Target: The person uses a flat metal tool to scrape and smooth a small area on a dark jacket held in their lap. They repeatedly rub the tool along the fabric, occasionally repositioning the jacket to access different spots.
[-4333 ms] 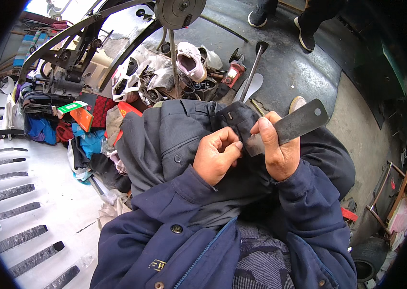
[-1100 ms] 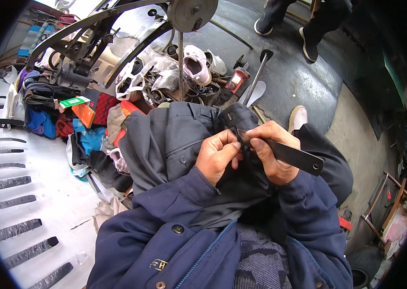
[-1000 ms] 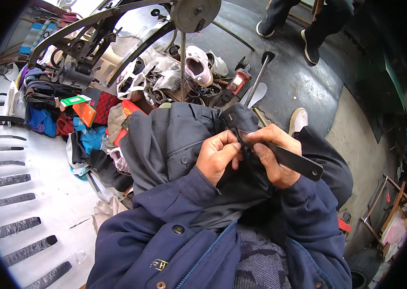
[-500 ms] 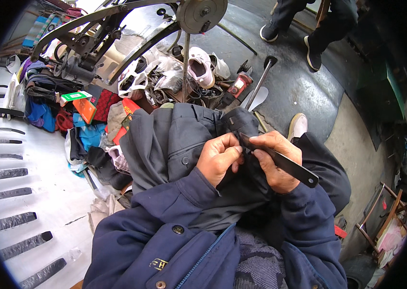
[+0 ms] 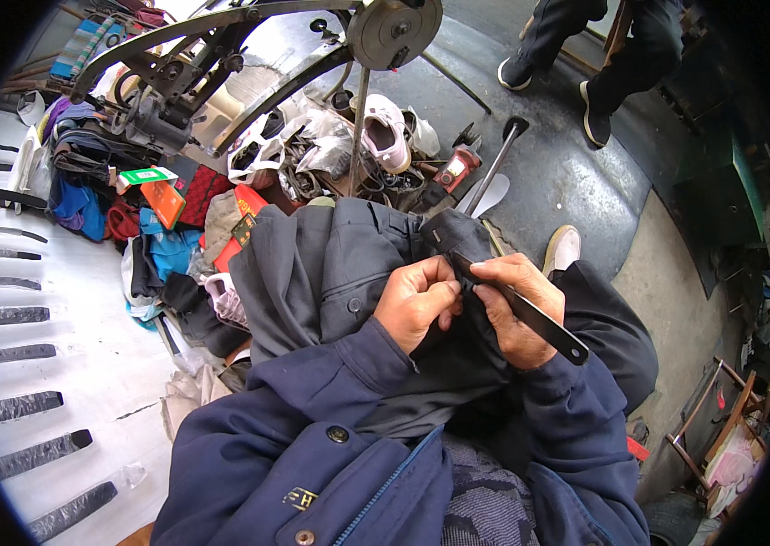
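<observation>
A pair of dark grey trousers (image 5: 298, 264) lies bunched across my lap, a buttoned back pocket facing up. My left hand (image 5: 420, 302) is closed, its thumb and fingers pinching the cloth close to the waistband. Just to the right, my right hand (image 5: 521, 308) grips a flat black blade (image 5: 544, 326) with a small hole in its near right end. The blade's other end meets the cloth between my hands. My fingertips partly hide that spot.
A black metal sewing machine (image 5: 162, 77) with a round wheel stands at the far left. Beyond my lap lie pink-white shoes (image 5: 386, 132), bags and a metal rod (image 5: 494, 164). Black strips (image 5: 12, 409) line a white sheet at left. Another person's legs (image 5: 626, 73) are at far right.
My right hand and the blade have shifted slightly left and tilted a little. The left hand keeps its pinch on the cloth. The whole view has moved slightly.
</observation>
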`<state>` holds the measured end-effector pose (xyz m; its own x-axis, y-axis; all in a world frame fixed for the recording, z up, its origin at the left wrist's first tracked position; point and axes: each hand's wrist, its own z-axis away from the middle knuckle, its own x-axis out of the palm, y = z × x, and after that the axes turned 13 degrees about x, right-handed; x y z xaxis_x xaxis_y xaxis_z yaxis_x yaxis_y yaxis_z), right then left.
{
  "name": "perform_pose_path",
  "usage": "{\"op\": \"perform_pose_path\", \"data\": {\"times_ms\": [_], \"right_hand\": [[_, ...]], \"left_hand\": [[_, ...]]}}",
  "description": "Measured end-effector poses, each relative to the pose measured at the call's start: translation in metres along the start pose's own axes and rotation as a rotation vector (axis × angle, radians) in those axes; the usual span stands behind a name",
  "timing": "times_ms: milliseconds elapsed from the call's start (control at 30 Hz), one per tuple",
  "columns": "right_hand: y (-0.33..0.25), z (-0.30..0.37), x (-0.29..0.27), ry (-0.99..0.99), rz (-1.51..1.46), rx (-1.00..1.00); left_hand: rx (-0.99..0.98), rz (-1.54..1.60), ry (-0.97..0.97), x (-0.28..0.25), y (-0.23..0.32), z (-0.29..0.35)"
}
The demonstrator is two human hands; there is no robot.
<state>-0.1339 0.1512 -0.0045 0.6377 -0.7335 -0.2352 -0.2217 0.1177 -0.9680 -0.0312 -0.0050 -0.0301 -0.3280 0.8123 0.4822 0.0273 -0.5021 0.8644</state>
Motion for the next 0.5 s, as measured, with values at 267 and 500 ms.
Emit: {"op": "perform_pose_path", "data": {"times_ms": [267,500], "right_hand": [[0.0012,-0.0016,-0.0030,-0.031,-0.013,-0.014],[0.0004,-0.0012,-0.0026,-0.048,-0.074,0.063]], "left_hand": [[-0.004,0.012,-0.011,0.0019,0.0026,0.0014],[0.009,-0.005,0.005,0.0007,0.0053,0.0010]]}}
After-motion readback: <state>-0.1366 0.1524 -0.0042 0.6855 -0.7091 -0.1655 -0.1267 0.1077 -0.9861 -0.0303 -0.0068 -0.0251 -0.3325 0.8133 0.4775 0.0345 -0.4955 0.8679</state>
